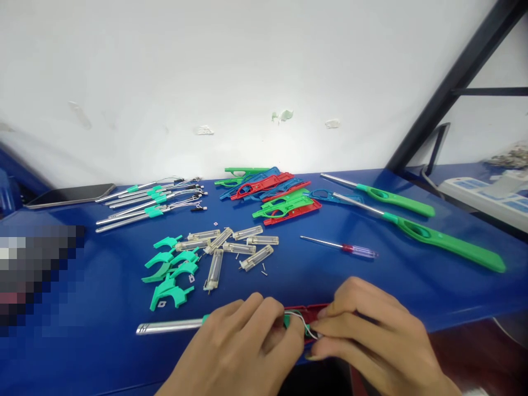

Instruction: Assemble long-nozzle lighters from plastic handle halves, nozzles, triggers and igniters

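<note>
We see both hands meeting at the near edge of the blue tabletop [412, 286], at six o'clock in the view. The left hand [247, 344] has its fingers curled closed over the green-collared end of a metal tube [169, 328], which lies flat and sticks out toward nine o'clock. The right hand [373, 335] is closed in a pinch on a red casing half [307, 311], and a white wire [303, 320] loops between the two sets of fingertips; we cannot tell which fingers press on the wire. At one o'clock from the hands lies a small screwdriver [342, 247] with a clear handle. Further out at two o'clock we find two green assembled lighters [445, 242] side by side. At twelve o'clock sits a pile of red, blue and green casing halves [272, 195]. Between that pile and the hands we note clear fuel tanks [235, 247] scattered about, with loose green triggers [171, 269] just beside them at eleven o'clock. Beyond those lies a row of metal tubes with wires [152, 202], and a phone [70, 195] rests at ten o'clock.
</note>
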The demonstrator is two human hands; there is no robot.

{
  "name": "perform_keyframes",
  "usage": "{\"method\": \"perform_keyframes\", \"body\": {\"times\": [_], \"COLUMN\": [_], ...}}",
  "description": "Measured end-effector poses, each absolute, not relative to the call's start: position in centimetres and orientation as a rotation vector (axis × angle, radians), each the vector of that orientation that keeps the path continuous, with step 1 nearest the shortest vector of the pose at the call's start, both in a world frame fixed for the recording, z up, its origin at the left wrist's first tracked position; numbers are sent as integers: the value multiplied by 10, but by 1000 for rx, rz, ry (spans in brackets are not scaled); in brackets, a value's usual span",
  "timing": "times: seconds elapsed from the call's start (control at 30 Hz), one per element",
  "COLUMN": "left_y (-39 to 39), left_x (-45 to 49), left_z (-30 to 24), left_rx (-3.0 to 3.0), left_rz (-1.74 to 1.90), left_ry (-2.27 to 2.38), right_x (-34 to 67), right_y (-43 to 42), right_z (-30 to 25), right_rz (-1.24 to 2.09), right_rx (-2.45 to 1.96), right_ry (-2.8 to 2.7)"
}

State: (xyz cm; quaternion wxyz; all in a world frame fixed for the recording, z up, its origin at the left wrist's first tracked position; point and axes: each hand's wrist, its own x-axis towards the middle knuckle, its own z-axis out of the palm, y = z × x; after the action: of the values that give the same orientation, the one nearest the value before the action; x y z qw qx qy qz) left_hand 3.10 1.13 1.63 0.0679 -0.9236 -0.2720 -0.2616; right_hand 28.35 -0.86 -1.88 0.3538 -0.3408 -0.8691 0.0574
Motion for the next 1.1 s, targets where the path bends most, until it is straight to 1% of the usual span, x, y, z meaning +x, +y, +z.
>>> {"method": "perform_keyframes", "body": {"times": [0.27,0.43,0.67,0.83,1.1], "left_y": [11,12,11,8,1], "left_x": [30,31,27,19,20], "left_z": [15,13,19,20,10], "left_rx": [-2771,-2768,-2826,-2886,-2815], "left_rz": [-813,-885,-817,-653,-675], "left_ry": [-786,-790,-748,-759,-776], "right_x": [279,280,278,278,276], "right_y": [-6,-2,-4,-8,-16], "right_z": [-12,-8,0,-9,-20], "right_rz": [248,195,206,138,-127], "right_rx": [-849,-872,-902,-887,-881], "right_ry": [-2175,-2169,-2155,-2160,-2184]}}
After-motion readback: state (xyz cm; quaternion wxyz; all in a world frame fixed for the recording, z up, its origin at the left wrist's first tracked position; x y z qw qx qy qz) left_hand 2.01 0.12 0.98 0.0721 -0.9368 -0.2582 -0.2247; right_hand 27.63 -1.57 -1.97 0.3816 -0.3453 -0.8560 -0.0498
